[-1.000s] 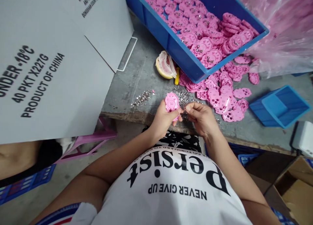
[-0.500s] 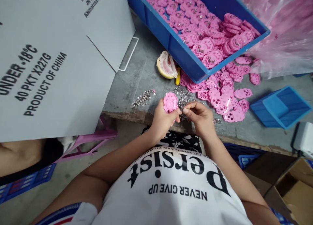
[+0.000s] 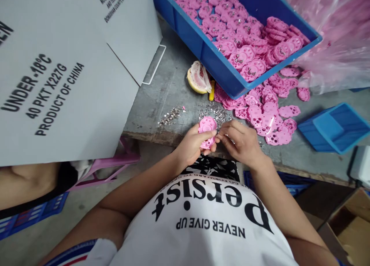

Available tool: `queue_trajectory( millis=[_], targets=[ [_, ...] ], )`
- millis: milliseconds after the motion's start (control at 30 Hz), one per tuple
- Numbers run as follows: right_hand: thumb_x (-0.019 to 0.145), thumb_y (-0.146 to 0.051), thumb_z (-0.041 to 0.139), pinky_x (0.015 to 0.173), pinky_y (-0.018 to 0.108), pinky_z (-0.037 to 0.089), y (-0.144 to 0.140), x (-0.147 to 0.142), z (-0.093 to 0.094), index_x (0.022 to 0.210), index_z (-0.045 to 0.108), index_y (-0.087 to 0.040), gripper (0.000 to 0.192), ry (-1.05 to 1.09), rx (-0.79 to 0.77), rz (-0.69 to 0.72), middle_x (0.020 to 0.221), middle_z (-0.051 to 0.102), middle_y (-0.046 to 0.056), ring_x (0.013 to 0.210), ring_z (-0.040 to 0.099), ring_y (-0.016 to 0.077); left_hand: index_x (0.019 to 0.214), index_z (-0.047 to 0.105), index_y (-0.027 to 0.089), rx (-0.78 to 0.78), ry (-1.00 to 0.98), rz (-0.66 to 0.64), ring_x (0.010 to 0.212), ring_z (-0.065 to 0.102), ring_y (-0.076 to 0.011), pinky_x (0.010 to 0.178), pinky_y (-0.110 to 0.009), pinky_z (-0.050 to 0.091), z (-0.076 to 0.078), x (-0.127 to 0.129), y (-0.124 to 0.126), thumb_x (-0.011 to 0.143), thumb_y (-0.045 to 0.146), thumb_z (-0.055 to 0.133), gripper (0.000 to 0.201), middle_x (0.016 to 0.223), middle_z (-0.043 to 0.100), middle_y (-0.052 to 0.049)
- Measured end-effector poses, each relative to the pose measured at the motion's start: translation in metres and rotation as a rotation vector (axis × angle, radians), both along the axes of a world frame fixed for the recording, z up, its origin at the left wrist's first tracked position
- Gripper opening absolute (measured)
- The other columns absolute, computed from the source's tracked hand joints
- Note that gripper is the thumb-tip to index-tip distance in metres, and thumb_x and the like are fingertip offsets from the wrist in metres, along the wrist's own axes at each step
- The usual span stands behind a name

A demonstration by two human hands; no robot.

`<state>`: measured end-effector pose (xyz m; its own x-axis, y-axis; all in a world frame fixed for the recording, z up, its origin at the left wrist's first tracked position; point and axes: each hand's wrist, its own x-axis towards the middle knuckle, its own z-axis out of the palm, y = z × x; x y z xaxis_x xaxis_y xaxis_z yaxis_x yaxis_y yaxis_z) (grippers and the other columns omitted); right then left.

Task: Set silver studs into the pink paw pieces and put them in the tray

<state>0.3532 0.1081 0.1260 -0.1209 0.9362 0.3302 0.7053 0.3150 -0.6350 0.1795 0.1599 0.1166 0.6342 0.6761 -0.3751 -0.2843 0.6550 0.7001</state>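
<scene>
My left hand (image 3: 192, 144) is closed on a pink plastic piece (image 3: 207, 128) with a scalloped edge and holes, its thumb lying across the front. Close beside it, my right hand (image 3: 241, 142) is pinched at the right edge of the piece; what its fingertips hold, if anything, is too small to make out. A spread of small shiny metal parts (image 3: 217, 112) lies on the table just behind both hands. Many like pink pieces are heaped (image 3: 267, 111) to the right, and others fill a large blue bin (image 3: 199, 52), several with metal bits on them.
A second small pile of metal parts (image 3: 171, 116) lies at left. A cut citrus fruit (image 3: 199, 78) and a yellow handle (image 3: 212, 91) sit against the bin. A large printed carton (image 3: 86, 88) stands left, a small blue box (image 3: 332, 127) right. Another person's limb (image 3: 29, 183) shows below the carton.
My left hand has lowered and tilted the pink piece slightly, its thumb now further across it. My right hand has turned inward, its fingers more curled and nearer the piece.
</scene>
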Motion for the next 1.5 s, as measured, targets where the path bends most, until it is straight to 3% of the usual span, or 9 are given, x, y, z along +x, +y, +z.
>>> queue_trajectory(
  millis=[100, 200, 300, 400, 700, 933, 1167, 1333, 1500],
  targets=[
    [0.094, -0.029, 0.064, 0.081, 0.038, 0.051, -0.001, -0.013, -0.003, 0.08, 0.065, -0.024, 0.015, 0.287, 0.031, -0.257, 0.093, 0.064, 0.006, 0.091, 0.062, 0.0221, 0.098, 0.064, 0.017, -0.01, -0.128, 0.048, 0.073, 0.07, -0.0186, 0.051, -0.024, 0.048, 0.001, 0.001, -0.001, 0.086, 0.044, 0.068, 0.03, 0.086, 0.071, -0.007],
    [0.088, -0.029, 0.07, 0.096, 0.041, 0.051, -0.001, -0.027, -0.011, 0.073, 0.064, -0.023, 0.017, 0.633, -0.054, -0.395, 0.107, 0.064, 0.007, 0.11, 0.062, 0.0242, 0.117, 0.064, 0.023, 0.03, -0.221, 0.111, 0.111, 0.069, -0.0232, 0.082, -0.032, 0.058, 0.0, 0.002, -0.006, 0.087, 0.037, 0.07, 0.034, 0.116, 0.072, -0.008],
    [0.087, -0.028, 0.07, 0.111, 0.048, 0.043, -0.003, -0.036, -0.015, 0.069, 0.063, -0.023, 0.02, 0.761, -0.114, -0.419, 0.116, 0.065, 0.006, 0.125, 0.058, 0.0259, 0.128, 0.062, 0.029, 0.078, -0.255, 0.128, 0.132, 0.059, -0.0215, 0.108, -0.036, 0.05, -0.005, 0.001, -0.012, 0.082, 0.028, 0.079, 0.049, 0.134, 0.066, -0.005],
    [0.087, -0.027, 0.071, 0.117, 0.051, 0.038, -0.005, -0.041, -0.014, 0.068, 0.062, -0.022, 0.021, 0.774, -0.106, -0.412, 0.126, 0.065, 0.006, 0.129, 0.057, 0.0256, 0.126, 0.063, 0.03, 0.14, -0.281, 0.143, 0.138, 0.054, -0.0208, 0.117, -0.036, 0.043, -0.011, 0.001, -0.014, 0.077, 0.024, 0.085, 0.054, 0.14, 0.062, -0.004],
    [0.087, -0.025, 0.071, 0.115, 0.049, 0.039, -0.007, -0.046, -0.013, 0.069, 0.064, -0.022, 0.019, 0.786, -0.086, -0.382, 0.122, 0.066, 0.005, 0.126, 0.058, 0.0239, 0.123, 0.06, 0.032, 0.4, -0.303, 0.197, 0.135, 0.055, -0.0221, 0.123, -0.045, 0.038, -0.029, 0.005, -0.012, 0.075, 0.022, 0.087, 0.056, 0.138, 0.061, -0.003],
    [0.086, -0.025, 0.07, 0.113, 0.05, 0.04, -0.007, -0.046, -0.009, 0.068, 0.064, -0.021, 0.019, 0.712, -0.093, -0.384, 0.123, 0.065, 0.007, 0.124, 0.059, 0.0245, 0.123, 0.061, 0.033, 0.468, -0.324, 0.205, 0.132, 0.058, -0.0195, 0.123, -0.043, 0.038, -0.029, 0.005, -0.012, 0.077, 0.022, 0.086, 0.053, 0.137, 0.062, -0.002],
    [0.088, -0.027, 0.069, 0.111, 0.049, 0.041, -0.007, -0.048, -0.01, 0.073, 0.061, -0.022, 0.017, 0.593, -0.01, -0.387, 0.121, 0.065, 0.008, 0.123, 0.058, 0.025, 0.124, 0.059, 0.032, 0.538, -0.266, 0.234, 0.135, 0.057, -0.0228, 0.123, -0.047, 0.039, -0.033, 0.004, -0.011, 0.077, 0.029, 0.088, 0.056, 0.139, 0.063, -0.004],
    [0.089, -0.027, 0.069, 0.112, 0.049, 0.042, -0.003, -0.053, -0.019, 0.082, 0.065, -0.023, 0.009, 0.633, 0.004, -0.369, 0.125, 0.065, 0.008, 0.126, 0.058, 0.0246, 0.128, 0.063, 0.031, 0.539, -0.278, 0.253, 0.138, 0.056, -0.0235, 0.124, -0.046, 0.037, -0.034, 0.0, -0.006, 0.077, 0.026, 0.088, 0.057, 0.139, 0.064, -0.004],
    [0.09, -0.031, 0.07, 0.112, 0.049, 0.041, 0.005, -0.039, -0.03, 0.082, 0.066, -0.023, 0.012, 0.704, 0.015, -0.371, 0.129, 0.066, 0.007, 0.128, 0.059, 0.0253, 0.137, 0.058, 0.031, 0.328, -0.241, 0.227, 0.135, 0.059, -0.0268, 0.119, -0.049, 0.043, -0.027, -0.017, 0.0, 0.08, 0.031, 0.085, 0.063, 0.147, 0.06, -0.007]
  ],
)
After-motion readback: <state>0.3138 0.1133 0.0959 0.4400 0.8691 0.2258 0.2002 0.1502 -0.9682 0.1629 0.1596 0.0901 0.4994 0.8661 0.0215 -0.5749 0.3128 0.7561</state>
